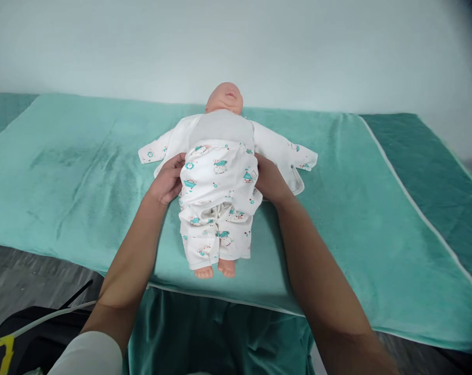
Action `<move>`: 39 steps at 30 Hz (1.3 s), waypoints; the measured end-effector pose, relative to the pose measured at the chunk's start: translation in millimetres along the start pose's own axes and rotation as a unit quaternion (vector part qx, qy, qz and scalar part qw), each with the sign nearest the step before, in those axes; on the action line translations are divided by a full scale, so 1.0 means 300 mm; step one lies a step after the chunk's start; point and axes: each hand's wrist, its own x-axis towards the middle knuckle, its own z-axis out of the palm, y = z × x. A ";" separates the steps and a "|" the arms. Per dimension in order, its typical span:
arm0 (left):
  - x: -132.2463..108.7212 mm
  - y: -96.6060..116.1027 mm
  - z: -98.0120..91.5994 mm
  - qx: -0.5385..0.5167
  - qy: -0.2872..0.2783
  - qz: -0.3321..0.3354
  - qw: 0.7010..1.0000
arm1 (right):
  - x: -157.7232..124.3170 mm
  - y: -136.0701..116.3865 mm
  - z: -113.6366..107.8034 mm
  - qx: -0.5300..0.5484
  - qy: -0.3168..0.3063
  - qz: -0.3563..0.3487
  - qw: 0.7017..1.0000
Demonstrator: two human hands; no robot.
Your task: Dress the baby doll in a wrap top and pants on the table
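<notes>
A baby doll (227, 99) lies on its back, its head away from me and its bare feet toward me. It wears a white long-sleeved jacket (273, 136), spread open, and white printed baby pants (220, 179) drawn high over its belly. At the pants' left edge, my left hand (170, 178) is closed, its fingers bent around the cloth at the side. On the opposite side my right hand (271, 178) presses against the pants' edge. The fingers of that hand are hidden behind the cloth.
The doll lies on a bed with a green plush cover (83, 182), its front edge near my forearms. A pale wall (236, 47) rises behind. Darker green cloth (220, 333) hangs in front of me. A black object with a pale cable (52, 315) stands at the lower left.
</notes>
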 end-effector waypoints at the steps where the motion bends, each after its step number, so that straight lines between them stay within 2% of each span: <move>1: 0.000 -0.004 0.001 0.003 -0.002 0.002 1.000 | -0.001 0.000 0.000 -0.006 0.000 -0.004 1.000; 11: -0.023 -0.008 0.045 0.061 0.038 0.020 0.997 | -0.001 0.013 0.024 0.056 0.037 -0.042 0.997; 15: -0.027 -0.005 0.044 0.083 0.036 0.026 0.996 | 0.008 0.026 0.038 0.081 0.052 -0.031 0.995; 19: -0.004 0.001 0.046 0.045 0.018 0.007 0.999 | 0.014 0.029 0.050 0.100 0.076 -0.036 0.991; 25: 0.048 -0.001 0.055 -0.032 0.041 -0.057 0.997 | 0.028 0.038 0.051 0.104 0.116 -0.045 0.987; 30: 0.054 -0.021 0.063 0.022 0.081 0.017 0.996 | 0.047 0.056 0.050 0.076 0.147 0.001 0.986; 33: 0.051 -0.030 0.064 0.065 0.111 0.081 0.988 | 0.052 0.062 0.061 0.109 0.196 0.017 0.974; 36: 0.052 -0.027 0.061 0.095 0.140 0.142 0.975 | 0.042 0.053 0.068 0.133 0.231 -0.005 0.964; 39: 0.049 -0.001 0.068 0.122 0.135 0.195 0.964 | 0.024 0.034 0.057 0.122 0.207 -0.046 0.970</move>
